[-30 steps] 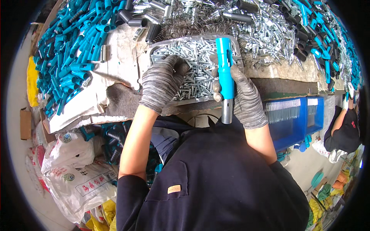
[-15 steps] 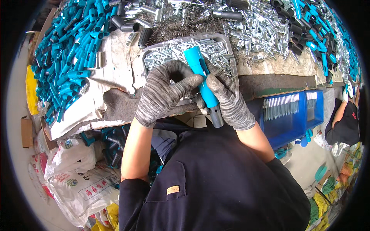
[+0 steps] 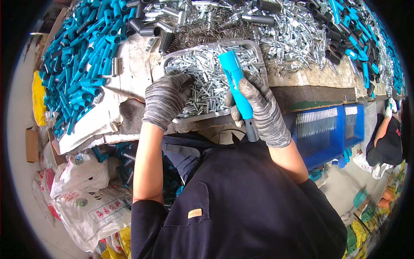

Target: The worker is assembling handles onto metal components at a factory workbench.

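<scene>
In my gloved right hand is a teal plastic tube with a slot in its side. It stands tilted, and a dark grey end piece pokes out at its lower end. The fingers wrap round its middle. My gloved left hand is at the left side of a grey tray full of small metal pins. Its fingers are curled together over the pins; whatever they hold, if anything, is hidden.
Teal tubes are heaped at the left. Springs and metal parts lie behind the tray. Blue bins hang below the table's right edge. White sacks lie low left; a person sits far right.
My left hand has let go of the teal tube and moved left and down to the pin tray. The right hand keeps the tube and has shifted slightly right.
</scene>
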`<control>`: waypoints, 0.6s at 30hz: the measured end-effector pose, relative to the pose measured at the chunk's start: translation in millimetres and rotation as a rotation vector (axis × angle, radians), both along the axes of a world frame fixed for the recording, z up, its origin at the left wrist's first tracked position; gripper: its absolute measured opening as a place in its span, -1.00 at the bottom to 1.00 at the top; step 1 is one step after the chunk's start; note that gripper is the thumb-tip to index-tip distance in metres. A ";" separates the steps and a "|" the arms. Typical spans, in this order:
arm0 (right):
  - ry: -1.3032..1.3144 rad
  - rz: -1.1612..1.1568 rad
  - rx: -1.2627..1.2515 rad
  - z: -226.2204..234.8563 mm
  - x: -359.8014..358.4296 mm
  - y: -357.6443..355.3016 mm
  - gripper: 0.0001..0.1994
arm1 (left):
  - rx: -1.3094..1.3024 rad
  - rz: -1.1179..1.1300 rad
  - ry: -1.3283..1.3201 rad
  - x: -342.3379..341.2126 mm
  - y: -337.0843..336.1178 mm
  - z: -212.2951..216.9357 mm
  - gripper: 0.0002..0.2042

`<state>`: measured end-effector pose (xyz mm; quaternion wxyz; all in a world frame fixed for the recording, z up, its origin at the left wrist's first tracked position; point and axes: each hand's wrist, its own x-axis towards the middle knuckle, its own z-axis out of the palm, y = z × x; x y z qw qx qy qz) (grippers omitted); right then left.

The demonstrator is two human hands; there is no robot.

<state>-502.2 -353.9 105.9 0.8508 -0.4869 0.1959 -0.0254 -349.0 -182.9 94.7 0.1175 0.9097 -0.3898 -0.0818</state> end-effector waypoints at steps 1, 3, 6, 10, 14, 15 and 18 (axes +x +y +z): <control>-0.003 0.003 0.003 0.7 1.0 1.3 -0.57 | 0.003 0.003 -0.003 0.9 1.0 -0.8 -0.76; -0.029 0.029 0.133 1.7 3.4 2.1 -0.59 | 0.022 0.027 0.031 2.4 0.0 -2.3 -0.75; -0.039 0.060 0.168 -4.9 2.8 -0.5 -0.51 | -0.011 0.071 0.075 2.6 -0.9 2.3 -0.77; -0.017 0.090 0.240 -12.8 0.3 -5.8 -0.38 | -0.087 0.129 0.076 3.8 2.1 -7.1 -0.75; 0.039 0.025 0.308 -9.3 -2.5 -3.8 -0.40 | -0.102 0.133 0.083 2.2 -0.6 -1.4 -0.70; 0.078 0.016 0.348 -8.1 -3.1 -3.9 -0.41 | -0.103 0.132 0.081 2.8 -1.0 -0.1 -0.70; 0.080 0.080 0.384 -9.0 -4.2 -6.7 -0.42 | -0.112 0.174 0.104 5.5 -1.3 4.0 -0.73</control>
